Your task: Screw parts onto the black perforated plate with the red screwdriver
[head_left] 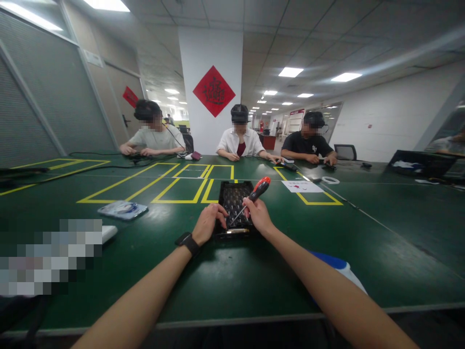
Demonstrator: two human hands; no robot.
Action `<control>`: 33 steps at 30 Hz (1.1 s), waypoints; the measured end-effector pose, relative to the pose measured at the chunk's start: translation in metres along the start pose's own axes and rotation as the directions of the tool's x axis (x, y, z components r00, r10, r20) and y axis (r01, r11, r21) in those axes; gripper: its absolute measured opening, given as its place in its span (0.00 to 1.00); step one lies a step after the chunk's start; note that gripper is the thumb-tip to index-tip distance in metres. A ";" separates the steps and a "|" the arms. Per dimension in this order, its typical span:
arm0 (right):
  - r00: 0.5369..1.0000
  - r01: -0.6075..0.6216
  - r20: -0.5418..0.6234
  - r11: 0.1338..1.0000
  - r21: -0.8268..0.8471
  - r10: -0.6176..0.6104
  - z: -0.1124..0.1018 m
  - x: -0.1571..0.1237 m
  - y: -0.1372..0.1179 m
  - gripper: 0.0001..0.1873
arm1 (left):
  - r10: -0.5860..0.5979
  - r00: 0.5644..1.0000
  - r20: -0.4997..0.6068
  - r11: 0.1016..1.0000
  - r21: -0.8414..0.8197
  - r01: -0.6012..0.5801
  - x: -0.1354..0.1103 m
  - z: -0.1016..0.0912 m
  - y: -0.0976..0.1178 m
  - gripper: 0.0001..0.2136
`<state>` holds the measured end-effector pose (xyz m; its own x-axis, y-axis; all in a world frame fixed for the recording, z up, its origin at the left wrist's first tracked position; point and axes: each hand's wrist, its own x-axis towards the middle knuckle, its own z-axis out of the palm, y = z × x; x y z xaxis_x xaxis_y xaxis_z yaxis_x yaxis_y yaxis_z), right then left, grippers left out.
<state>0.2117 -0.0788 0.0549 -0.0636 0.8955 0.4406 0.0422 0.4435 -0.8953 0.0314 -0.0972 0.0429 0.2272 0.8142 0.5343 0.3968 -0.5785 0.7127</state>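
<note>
A black plastic case (238, 198) lies on the green table in front of me, its inside patterned with rows of small shiny shapes too small to name. My right hand (257, 214) is closed round a screwdriver (260, 188) with a red and black handle. The screwdriver leans, its handle up to the right and its thin metal shaft running down left into the near part of the case. My left hand (209, 223), with a black watch on the wrist, grips the case's near left edge, fingers bent by the screwdriver tip. A pale strip (238, 231) shows at the case's near side.
A clear flat packet (123, 210) lies to the left on the table (232, 281). A blue and white item (337, 266) is partly behind my right forearm. Yellow tape outlines, a printed sheet (302, 186) and a tape roll (330, 180) lie farther off. Several people sit opposite.
</note>
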 end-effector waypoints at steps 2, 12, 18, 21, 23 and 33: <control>1.000 0.001 -0.004 1.000 0.000 -0.001 0.000 0.000 0.000 0.16 | 0.006 1.000 0.001 1.000 0.000 -0.006 0.000 0.000 0.000 0.30; 1.000 0.019 0.000 1.000 -0.002 -0.019 -0.001 -0.001 0.001 0.16 | 0.012 1.000 0.013 1.000 0.002 -0.012 0.000 0.001 0.001 0.30; 0.999 0.036 0.008 0.999 -0.015 -0.036 -0.001 -0.001 0.002 0.16 | 0.011 1.000 0.016 1.000 0.011 -0.011 0.000 0.000 0.001 0.30; 0.999 0.038 0.012 0.999 -0.020 -0.038 -0.001 -0.001 0.000 0.16 | 0.007 1.000 0.019 1.000 0.021 -0.007 0.000 0.000 0.000 0.31; 0.999 0.041 0.018 0.999 -0.015 -0.041 -0.001 -0.001 0.000 0.16 | -0.002 1.000 0.028 1.000 0.026 0.001 0.000 0.001 -0.001 0.31; 0.999 0.039 0.023 0.999 0.003 -0.039 -0.001 0.000 0.002 0.16 | 0.002 0.999 0.034 1.000 0.019 -0.003 0.001 0.002 -0.004 0.31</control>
<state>0.2129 -0.0780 0.0533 -0.0879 0.8766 0.4731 0.0371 0.4775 -0.8778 0.0316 -0.0935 0.0399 0.2579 0.8141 0.5203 0.4132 -0.5797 0.7023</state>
